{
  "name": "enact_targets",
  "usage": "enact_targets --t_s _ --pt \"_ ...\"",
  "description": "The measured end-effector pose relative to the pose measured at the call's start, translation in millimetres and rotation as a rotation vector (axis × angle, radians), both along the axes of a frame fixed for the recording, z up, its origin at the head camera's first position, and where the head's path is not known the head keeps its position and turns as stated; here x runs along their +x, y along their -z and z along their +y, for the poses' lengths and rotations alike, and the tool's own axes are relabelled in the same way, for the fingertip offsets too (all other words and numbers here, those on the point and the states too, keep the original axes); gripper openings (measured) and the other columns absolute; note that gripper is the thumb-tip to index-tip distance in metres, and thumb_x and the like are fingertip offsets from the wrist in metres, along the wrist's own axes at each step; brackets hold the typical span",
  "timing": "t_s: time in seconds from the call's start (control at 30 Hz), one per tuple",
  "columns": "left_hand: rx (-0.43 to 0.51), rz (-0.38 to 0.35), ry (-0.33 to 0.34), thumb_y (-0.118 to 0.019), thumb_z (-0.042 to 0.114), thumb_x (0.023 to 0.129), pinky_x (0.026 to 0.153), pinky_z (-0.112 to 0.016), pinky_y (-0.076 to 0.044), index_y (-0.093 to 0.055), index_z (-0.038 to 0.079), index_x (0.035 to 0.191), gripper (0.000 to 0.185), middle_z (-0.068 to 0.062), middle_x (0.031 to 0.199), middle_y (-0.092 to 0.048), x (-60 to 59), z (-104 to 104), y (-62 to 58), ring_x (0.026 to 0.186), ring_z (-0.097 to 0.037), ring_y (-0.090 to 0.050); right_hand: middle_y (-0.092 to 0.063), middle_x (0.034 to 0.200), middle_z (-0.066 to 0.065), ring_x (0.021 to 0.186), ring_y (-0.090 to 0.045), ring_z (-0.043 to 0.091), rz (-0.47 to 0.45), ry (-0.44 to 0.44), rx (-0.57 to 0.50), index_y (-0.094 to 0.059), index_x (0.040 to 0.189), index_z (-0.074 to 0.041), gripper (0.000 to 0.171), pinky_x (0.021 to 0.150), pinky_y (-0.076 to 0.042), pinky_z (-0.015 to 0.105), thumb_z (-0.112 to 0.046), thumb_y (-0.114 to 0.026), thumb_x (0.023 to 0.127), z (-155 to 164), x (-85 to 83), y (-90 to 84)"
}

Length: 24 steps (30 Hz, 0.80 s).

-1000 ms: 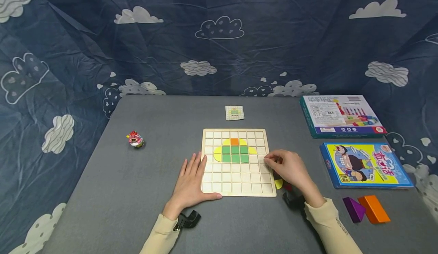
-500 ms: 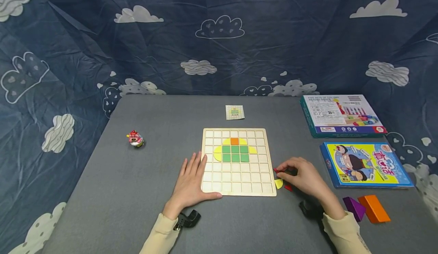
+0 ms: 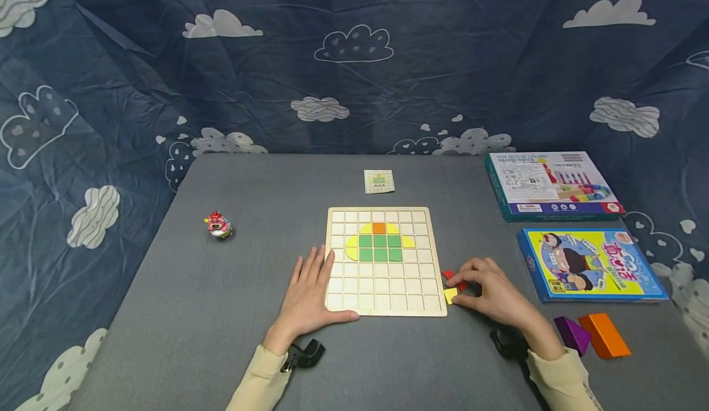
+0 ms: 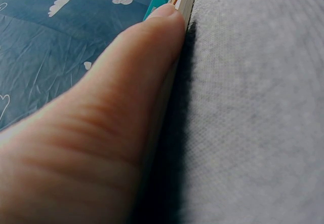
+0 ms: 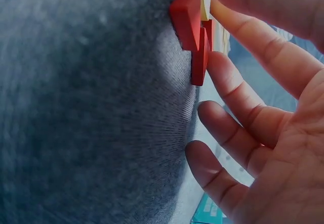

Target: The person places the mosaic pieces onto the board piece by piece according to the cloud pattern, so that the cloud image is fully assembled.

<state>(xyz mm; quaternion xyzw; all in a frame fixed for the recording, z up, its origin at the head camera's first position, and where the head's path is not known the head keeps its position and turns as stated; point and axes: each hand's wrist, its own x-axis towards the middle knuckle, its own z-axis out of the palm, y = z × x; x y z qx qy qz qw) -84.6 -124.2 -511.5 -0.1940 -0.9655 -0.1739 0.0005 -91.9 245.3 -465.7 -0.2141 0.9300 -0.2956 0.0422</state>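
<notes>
A square wooden grid board (image 3: 388, 288) lies on the grey table, bearing a pattern of green, yellow and orange tiles (image 3: 380, 243). My left hand (image 3: 307, 297) is spread flat, its fingers along the board's left edge and the thumb at its front left corner; in the left wrist view the thumb (image 4: 126, 77) touches the board's side. At the board's right side my right hand (image 3: 490, 291) pinches a small yellow tile (image 3: 451, 296) between thumb and forefinger. Several red tiles (image 5: 186, 19) lie right beside it, partly hidden by the fingers in the head view.
Behind the board lies a small pattern card (image 3: 379, 181). Two boxes, one white and teal (image 3: 554, 186) and one blue and yellow (image 3: 592, 266), stand at the right. Nearer are a purple block (image 3: 573, 336) and an orange block (image 3: 605, 336). A small figurine (image 3: 218, 224) stands at the left.
My right hand has drawn back from the board's right edge to the loose tiles, and its thumb and forefinger have come to the yellow tile. The left hand has stayed in place.
</notes>
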Motion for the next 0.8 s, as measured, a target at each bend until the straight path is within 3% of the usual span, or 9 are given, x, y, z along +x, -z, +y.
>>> enact_targets --t_s 0.47,0.8 --pt "-0.004 -0.001 0.002 -0.052 0.086 0.066 0.113 -0.042 0.001 -0.013 0.007 0.152 0.123 -0.013 0.157 -0.008 -0.1 -0.2 0.5 0.143 -0.025 0.001 -0.054 0.091 -0.002 0.089 -0.042 0.021 -0.018 0.052 0.046 -0.073 0.086 -0.017 0.018 0.076 -0.032 0.043 -0.011 -0.082 0.072 -1.0 1.9 0.6" --pt "0.001 0.004 0.002 -0.052 0.086 0.066 0.113 -0.042 0.002 -0.012 0.007 0.153 0.124 -0.013 0.157 -0.008 -0.5 0.0 1.6 0.143 -0.025 0.001 -0.054 0.091 -0.002 0.088 -0.042 0.022 0.013 0.060 0.025 -0.072 0.085 -0.016 0.021 0.074 -0.031 0.043 -0.013 -0.086 0.069 -2.3 2.8 -1.3"
